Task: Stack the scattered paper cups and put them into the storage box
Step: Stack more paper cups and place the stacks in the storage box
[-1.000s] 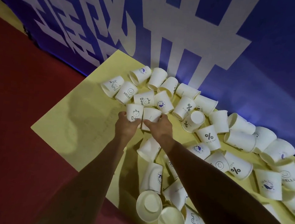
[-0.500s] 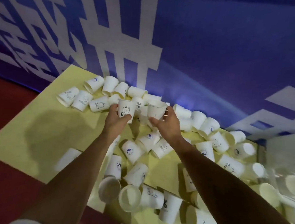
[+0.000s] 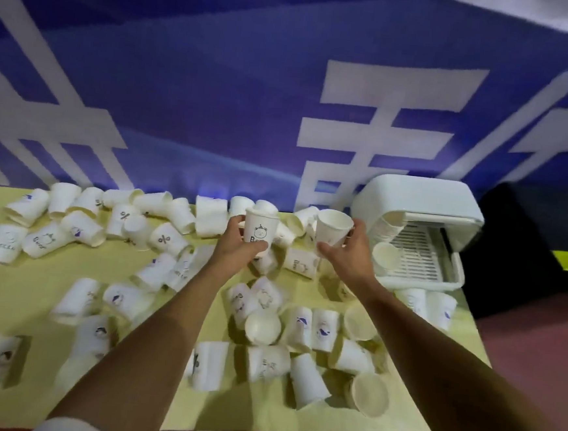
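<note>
Above the yellow table (image 3: 31,297), left hand (image 3: 235,249) around a bear cup (image 3: 260,228) lettered "Be", right hand (image 3: 351,251) around a tilted cup (image 3: 332,227).

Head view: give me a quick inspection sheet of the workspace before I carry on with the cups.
Surface: yellow table, largely covered with cups.
Job's things: scattered cups mostly lying on their sides; white storage box at the table's right end, open, some cups already inside.
Clutter: nothing seen.
Hands: left hand grips an upright bear-print cup; right hand grips a tilted plain cup; the two cups are apart, not nested.
Cables: nothing seen.
Surroundings: blue banner with white characters behind the table; red floor at the right.
</note>
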The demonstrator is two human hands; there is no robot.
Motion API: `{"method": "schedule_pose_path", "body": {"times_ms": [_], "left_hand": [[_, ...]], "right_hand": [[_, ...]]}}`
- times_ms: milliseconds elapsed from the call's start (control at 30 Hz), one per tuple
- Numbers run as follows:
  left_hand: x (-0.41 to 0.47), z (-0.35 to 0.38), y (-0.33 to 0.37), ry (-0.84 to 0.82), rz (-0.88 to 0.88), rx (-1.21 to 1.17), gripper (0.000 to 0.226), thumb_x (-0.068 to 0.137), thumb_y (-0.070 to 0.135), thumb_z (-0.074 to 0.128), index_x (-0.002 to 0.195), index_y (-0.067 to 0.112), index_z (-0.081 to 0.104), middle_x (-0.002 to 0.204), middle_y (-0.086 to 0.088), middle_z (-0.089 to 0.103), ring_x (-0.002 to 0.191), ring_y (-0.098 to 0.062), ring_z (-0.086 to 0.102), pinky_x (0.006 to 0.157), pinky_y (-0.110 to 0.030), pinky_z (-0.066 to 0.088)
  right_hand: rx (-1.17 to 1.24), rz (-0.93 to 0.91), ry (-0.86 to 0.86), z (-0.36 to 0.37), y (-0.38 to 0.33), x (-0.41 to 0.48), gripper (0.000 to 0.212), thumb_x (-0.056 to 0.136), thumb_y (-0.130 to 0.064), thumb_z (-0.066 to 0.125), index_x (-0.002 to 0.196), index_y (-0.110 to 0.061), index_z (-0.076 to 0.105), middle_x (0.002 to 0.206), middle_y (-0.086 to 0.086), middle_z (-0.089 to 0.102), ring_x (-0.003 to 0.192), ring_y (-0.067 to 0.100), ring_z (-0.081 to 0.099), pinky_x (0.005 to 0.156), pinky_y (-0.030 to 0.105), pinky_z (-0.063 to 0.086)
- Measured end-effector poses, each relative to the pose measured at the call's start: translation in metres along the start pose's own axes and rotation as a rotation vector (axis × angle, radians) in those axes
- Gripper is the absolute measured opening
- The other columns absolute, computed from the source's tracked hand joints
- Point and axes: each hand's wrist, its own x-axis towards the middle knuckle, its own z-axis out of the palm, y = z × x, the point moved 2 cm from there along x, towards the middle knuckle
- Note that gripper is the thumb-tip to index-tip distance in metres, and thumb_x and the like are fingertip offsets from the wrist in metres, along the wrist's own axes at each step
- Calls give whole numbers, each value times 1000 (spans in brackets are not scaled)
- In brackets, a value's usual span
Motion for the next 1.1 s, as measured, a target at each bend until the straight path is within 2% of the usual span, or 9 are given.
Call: {"method": "schedule_pose_path", "body": {"times_ms": [100, 200, 333, 433, 500, 633, 800, 933, 1100], "left_hand": [[-8, 53, 22, -76, 23, 41, 68, 78, 21, 78, 134, 27, 41, 120, -1, 62, 103, -20, 64, 90, -43, 55], [-16, 97, 36, -139, 38, 73, 64, 78, 20, 79, 132, 24, 45, 119, -1, 63, 103, -19, 65, 85, -40, 56], [-28, 134, 42, -179, 20, 129, 63, 77, 21, 80, 130, 25, 47, 121, 3, 62, 103, -16, 64, 77, -33, 56], [-34, 145, 40, -179, 18, 166, 65, 78, 20, 80, 134, 23, 47, 124, 2, 60, 103, -14, 63, 67, -21, 50], [-37, 147, 39, -158, 13, 186, 67, 78, 18, 79, 136, 20, 46, 124, 1, 59, 104, -15, 62, 64, -18, 48], [-44, 143, 33, -152, -10, 216, 65, 79, 17, 79, 135, 21, 47, 123, 1, 60, 106, -18, 63, 87, -33, 52], [-44, 132, 23, -149, -39, 200, 60, 79, 17, 79, 131, 22, 50, 122, 2, 62, 106, -17, 64, 96, -40, 52], [-40, 126, 17, -139, -57, 184, 59, 79, 15, 78, 130, 24, 51, 121, 1, 63, 104, -18, 66, 91, -38, 54], [-36, 128, 14, -151, -62, 183, 59, 79, 16, 78, 130, 25, 50, 121, 2, 64, 103, -15, 66, 80, -28, 53]], "right_hand": [[16, 16, 70, -60, 28, -2, 80, 68, -20, 87, 132, -30, 40, 124, -5, 55, 109, 14, 56, 88, 30, 48], [24, 19, 134, -102, 51, -4, 80, 69, -14, 86, 130, -35, 39, 123, -9, 51, 110, 12, 52, 89, 30, 46], [34, 28, 164, -132, 73, -1, 78, 69, -11, 85, 132, -30, 43, 121, -7, 57, 111, 15, 54, 92, 33, 49], [-5, 26, 136, -136, 83, 6, 79, 70, -12, 83, 135, -29, 42, 121, -8, 57, 110, 14, 53, 90, 31, 47], [-34, 26, 119, -136, 89, 12, 80, 71, -12, 81, 137, -27, 40, 118, -9, 55, 107, 13, 51, 87, 29, 43], [-71, 22, 109, -128, 95, 22, 78, 70, -12, 80, 136, -28, 40, 116, -10, 54, 106, 14, 53, 85, 29, 44], [-106, 12, 134, -116, 94, 40, 72, 71, -15, 80, 133, -23, 46, 121, 2, 61, 109, 24, 58, 90, 37, 51], [-149, 63, 142, -110, 99, 49, 67, 74, -23, 80, 132, -17, 48, 122, 7, 62, 111, 29, 58, 94, 48, 53], [-311, 110, 122, -105, 106, 45, 84, 78, -28, 82, 145, -7, 38, 141, 14, 50, 130, 34, 44, 109, 46, 41]]}}
